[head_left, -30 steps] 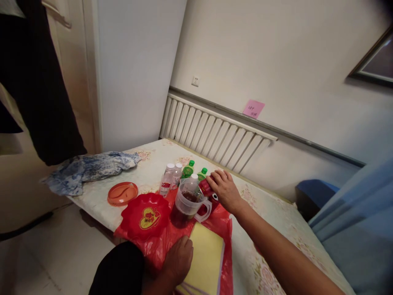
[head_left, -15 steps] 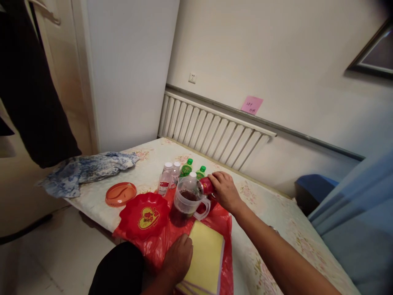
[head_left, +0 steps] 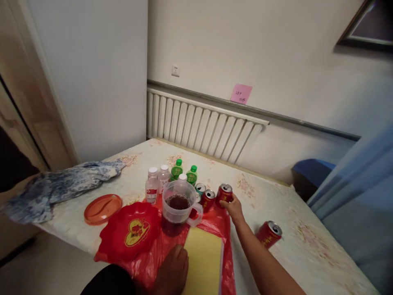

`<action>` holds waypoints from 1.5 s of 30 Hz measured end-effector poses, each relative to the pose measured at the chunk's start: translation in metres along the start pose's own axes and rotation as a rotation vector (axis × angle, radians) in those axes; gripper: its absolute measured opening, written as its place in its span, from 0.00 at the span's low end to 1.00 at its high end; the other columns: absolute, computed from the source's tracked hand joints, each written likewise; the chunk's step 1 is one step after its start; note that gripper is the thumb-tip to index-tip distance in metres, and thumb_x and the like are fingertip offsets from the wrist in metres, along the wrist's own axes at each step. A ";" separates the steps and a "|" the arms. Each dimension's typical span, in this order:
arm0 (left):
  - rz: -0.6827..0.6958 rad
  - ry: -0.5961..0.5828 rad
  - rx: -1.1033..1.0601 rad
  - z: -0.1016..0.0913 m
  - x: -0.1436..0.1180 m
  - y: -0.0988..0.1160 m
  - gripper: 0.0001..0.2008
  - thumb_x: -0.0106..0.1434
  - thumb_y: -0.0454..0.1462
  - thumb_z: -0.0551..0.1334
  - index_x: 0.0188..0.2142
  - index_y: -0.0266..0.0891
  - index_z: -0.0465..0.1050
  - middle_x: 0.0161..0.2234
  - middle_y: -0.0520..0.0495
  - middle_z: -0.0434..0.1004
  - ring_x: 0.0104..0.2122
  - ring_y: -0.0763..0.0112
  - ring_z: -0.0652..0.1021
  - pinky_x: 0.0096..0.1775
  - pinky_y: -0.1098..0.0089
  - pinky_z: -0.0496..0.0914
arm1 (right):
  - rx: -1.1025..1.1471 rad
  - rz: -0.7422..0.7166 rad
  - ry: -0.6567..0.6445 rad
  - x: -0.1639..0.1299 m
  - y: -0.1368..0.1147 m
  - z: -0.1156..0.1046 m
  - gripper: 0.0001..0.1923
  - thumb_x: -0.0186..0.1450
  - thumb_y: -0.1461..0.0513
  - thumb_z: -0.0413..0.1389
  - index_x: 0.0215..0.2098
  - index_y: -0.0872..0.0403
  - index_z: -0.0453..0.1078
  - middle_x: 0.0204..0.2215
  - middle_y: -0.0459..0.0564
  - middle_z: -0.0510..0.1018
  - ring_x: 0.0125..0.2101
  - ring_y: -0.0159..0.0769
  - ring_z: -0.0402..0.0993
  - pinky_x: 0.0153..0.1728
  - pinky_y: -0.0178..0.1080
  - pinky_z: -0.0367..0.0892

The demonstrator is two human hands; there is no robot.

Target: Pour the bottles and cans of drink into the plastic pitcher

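My right hand (head_left: 234, 208) grips an opened red drink can (head_left: 223, 195), held upright beside another red can (head_left: 208, 200). My left hand (head_left: 174, 266) lies with curled fingers at the left edge of a yellow notebook (head_left: 203, 256), over a red plastic bag (head_left: 147, 266); nothing shows in its fingers. A clear plastic jug (head_left: 175, 213) holds dark brown liquid, its handle turned right. To its left is a scalloped red plate (head_left: 118, 233) with a gold heart. A further red can (head_left: 268, 234) stands at the right, partly behind my forearm.
Two clear white-capped bottles (head_left: 152, 189) and two green-capped bottles (head_left: 177, 171) stand behind the jug, near a green-rimmed can (head_left: 200, 188). An orange lid (head_left: 102, 209) and a blue-patterned cloth (head_left: 70, 180) lie left on the flowered tablecloth (head_left: 307, 229). A radiator (head_left: 202, 125) runs behind.
My right hand has moved the red can from its tilt over the jug's rim to upright, right of the jug. My left hand stays by the notebook. The view has shifted.
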State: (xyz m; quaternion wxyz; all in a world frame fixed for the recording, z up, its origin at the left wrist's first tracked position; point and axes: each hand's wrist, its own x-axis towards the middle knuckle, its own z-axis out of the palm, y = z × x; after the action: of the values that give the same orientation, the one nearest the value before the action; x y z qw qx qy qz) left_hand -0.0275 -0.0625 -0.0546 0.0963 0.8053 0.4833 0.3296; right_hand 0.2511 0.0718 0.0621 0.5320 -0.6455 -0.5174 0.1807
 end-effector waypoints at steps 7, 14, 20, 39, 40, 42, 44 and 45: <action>0.134 0.098 0.001 0.003 0.002 -0.007 0.11 0.69 0.31 0.49 0.35 0.43 0.67 0.34 0.48 0.74 0.35 0.67 0.77 0.40 0.67 0.75 | 0.080 0.093 0.037 0.011 0.038 0.032 0.26 0.43 0.59 0.63 0.41 0.54 0.73 0.34 0.50 0.83 0.35 0.47 0.78 0.36 0.43 0.73; 0.110 0.079 0.026 -0.001 0.005 -0.005 0.11 0.70 0.34 0.48 0.36 0.43 0.68 0.33 0.47 0.74 0.34 0.66 0.78 0.38 0.67 0.75 | 0.130 0.093 0.042 0.002 0.054 0.043 0.27 0.43 0.60 0.63 0.43 0.53 0.72 0.36 0.47 0.83 0.37 0.46 0.79 0.40 0.45 0.74; 0.078 0.070 0.018 -0.005 0.007 -0.002 0.12 0.71 0.36 0.48 0.36 0.44 0.68 0.35 0.46 0.74 0.36 0.66 0.77 0.38 0.67 0.74 | 0.109 0.074 0.175 -0.038 0.051 0.009 0.31 0.51 0.58 0.59 0.53 0.56 0.67 0.43 0.55 0.80 0.42 0.43 0.79 0.44 0.44 0.73; 0.065 -0.036 0.031 -0.011 0.014 0.001 0.13 0.71 0.39 0.47 0.33 0.44 0.66 0.32 0.51 0.70 0.31 0.68 0.76 0.35 0.67 0.69 | 0.070 0.215 0.345 -0.088 0.120 -0.163 0.40 0.41 0.55 0.64 0.53 0.54 0.66 0.47 0.53 0.78 0.46 0.50 0.75 0.42 0.46 0.71; 0.063 -0.037 0.034 -0.011 0.014 0.002 0.13 0.71 0.38 0.47 0.33 0.44 0.66 0.32 0.51 0.70 0.32 0.68 0.76 0.35 0.67 0.69 | 0.084 0.210 0.330 -0.085 0.120 -0.163 0.39 0.41 0.55 0.64 0.53 0.54 0.67 0.45 0.52 0.79 0.45 0.49 0.76 0.42 0.46 0.71; 0.059 -0.035 0.039 -0.011 0.014 0.002 0.13 0.71 0.38 0.47 0.34 0.44 0.67 0.32 0.51 0.71 0.31 0.69 0.76 0.35 0.67 0.69 | 0.089 0.212 0.330 -0.084 0.122 -0.161 0.38 0.41 0.56 0.64 0.51 0.55 0.68 0.42 0.51 0.80 0.42 0.48 0.77 0.42 0.47 0.71; 0.063 -0.029 0.038 -0.011 0.015 0.003 0.12 0.71 0.38 0.48 0.33 0.44 0.67 0.32 0.51 0.71 0.31 0.69 0.76 0.35 0.68 0.69 | 0.071 0.226 0.351 -0.084 0.122 -0.160 0.37 0.39 0.57 0.66 0.48 0.55 0.69 0.38 0.50 0.80 0.38 0.48 0.77 0.41 0.48 0.71; 0.063 -0.026 0.038 -0.011 0.015 0.003 0.12 0.71 0.38 0.48 0.33 0.44 0.67 0.32 0.50 0.71 0.31 0.69 0.76 0.35 0.68 0.69 | 0.060 0.233 0.360 -0.086 0.122 -0.160 0.36 0.38 0.57 0.66 0.46 0.55 0.70 0.36 0.49 0.80 0.37 0.48 0.77 0.41 0.48 0.71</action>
State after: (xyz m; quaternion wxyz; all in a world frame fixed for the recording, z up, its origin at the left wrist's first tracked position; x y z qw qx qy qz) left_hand -0.0276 -0.0530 -0.0383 0.0770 0.8261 0.4624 0.3128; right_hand 0.4003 -0.0694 -0.0128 0.6104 -0.7065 -0.3304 0.1380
